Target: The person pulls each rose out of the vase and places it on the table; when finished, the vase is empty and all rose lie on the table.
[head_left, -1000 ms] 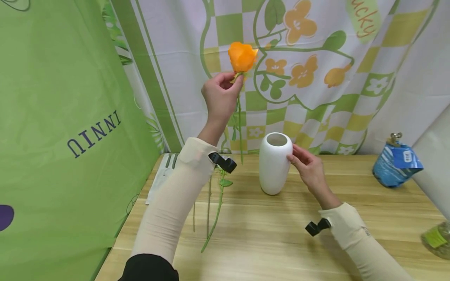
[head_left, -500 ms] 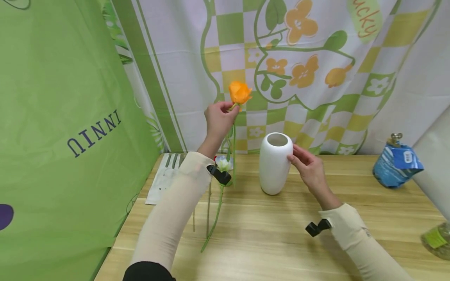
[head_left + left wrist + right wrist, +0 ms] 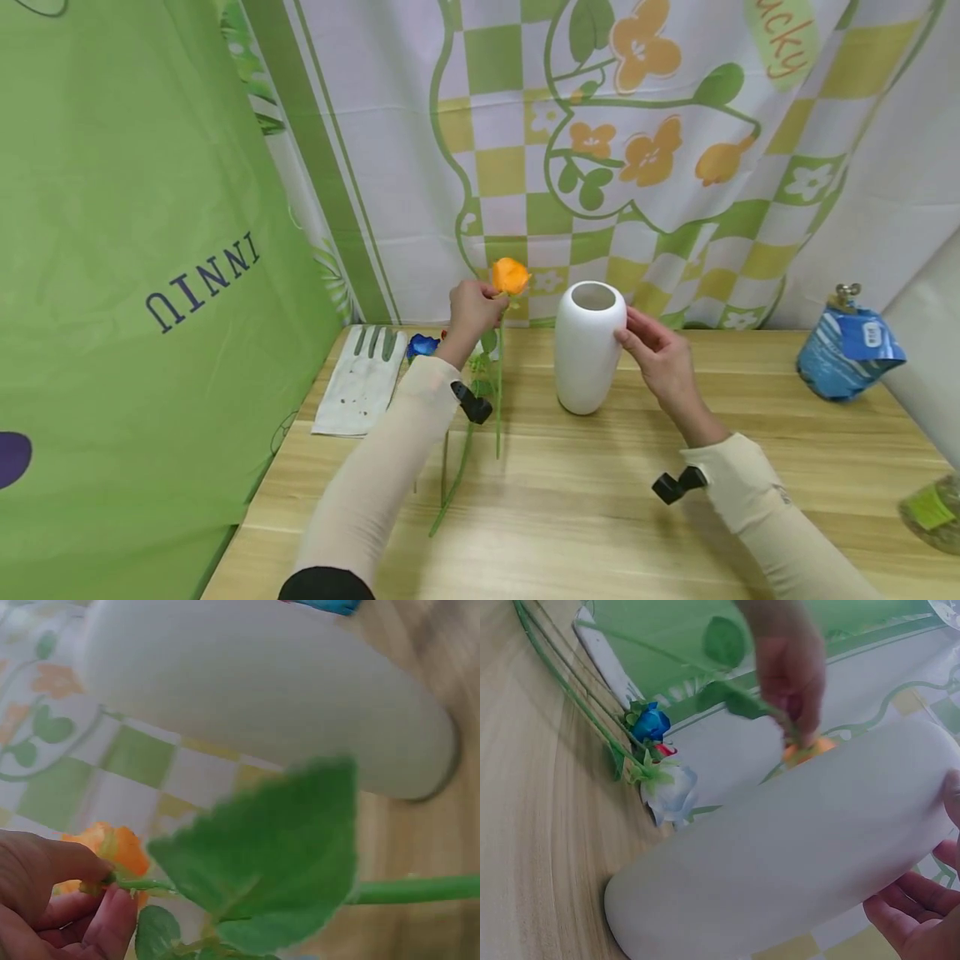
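My left hand [image 3: 474,315] pinches an orange rose [image 3: 511,277] just under its bloom, and the green stem hangs down close over the table. In the left wrist view, a large green leaf [image 3: 270,855] on that stem stands in front of the white vase [image 3: 262,690]. The vase [image 3: 589,354] stands upright on the table, its round mouth facing up. At its right side my right hand [image 3: 663,362] grips it between thumb and fingers. In the right wrist view, a blue rose [image 3: 651,722] and a pale white-blue rose [image 3: 671,793] lie on the table, with a bit of red between them.
A white work glove [image 3: 358,383] lies at the table's left back. To the right stand a blue bag [image 3: 847,354] with a metal clip on top and a glass jar [image 3: 932,512] with a green label. A patterned curtain [image 3: 570,167] hangs behind the table [image 3: 600,517].
My left hand has come down with the orange rose, from high before the curtain to near the table, left of the vase. My right hand and the vase have stayed put.
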### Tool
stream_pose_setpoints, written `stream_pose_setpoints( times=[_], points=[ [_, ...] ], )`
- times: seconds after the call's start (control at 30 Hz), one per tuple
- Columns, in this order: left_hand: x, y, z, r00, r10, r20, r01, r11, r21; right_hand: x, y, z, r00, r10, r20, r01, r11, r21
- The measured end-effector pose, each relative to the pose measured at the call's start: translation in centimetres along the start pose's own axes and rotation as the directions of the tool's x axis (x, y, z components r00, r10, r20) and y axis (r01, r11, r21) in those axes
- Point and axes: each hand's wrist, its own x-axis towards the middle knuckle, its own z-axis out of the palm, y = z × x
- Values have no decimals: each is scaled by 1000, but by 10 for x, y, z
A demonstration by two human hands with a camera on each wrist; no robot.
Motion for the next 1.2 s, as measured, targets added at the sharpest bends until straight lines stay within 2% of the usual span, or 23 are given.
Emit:
stream_pose_setpoints(
  times=[0.13,0.27,0.37,0.47,0.53,0.67,0.87,1.2],
  points=[
    [-3,-20,16,998,-23,63,17,996,88,0,1,-1,1000,9,2,-9,1000,1],
    [-6,-37,30,994,-52,98,40,991,125,-1,2,-2,1000,14,1,-14,1000,-6],
    [-7,-47,37,993,-76,94,58,982,180,-1,2,-2,1000,9,-3,-9,1000,-17],
    [-8,-55,41,992,-99,81,75,962,263,0,2,-2,1000,6,-1,-6,1000,-24],
    [-8,-60,43,993,-90,73,63,949,309,0,2,-2,1000,5,2,-5,1000,-23],
    [-8,-69,48,995,-61,83,31,945,327,0,2,-2,1000,5,4,-5,1000,-15],
    [-7,-78,52,998,-23,58,3,945,327,2,1,-2,1000,8,7,-8,1000,-14],
    [-5,-93,60,996,-43,77,9,915,404,1,0,-3,1000,10,19,-10,1000,0]
  ],
)
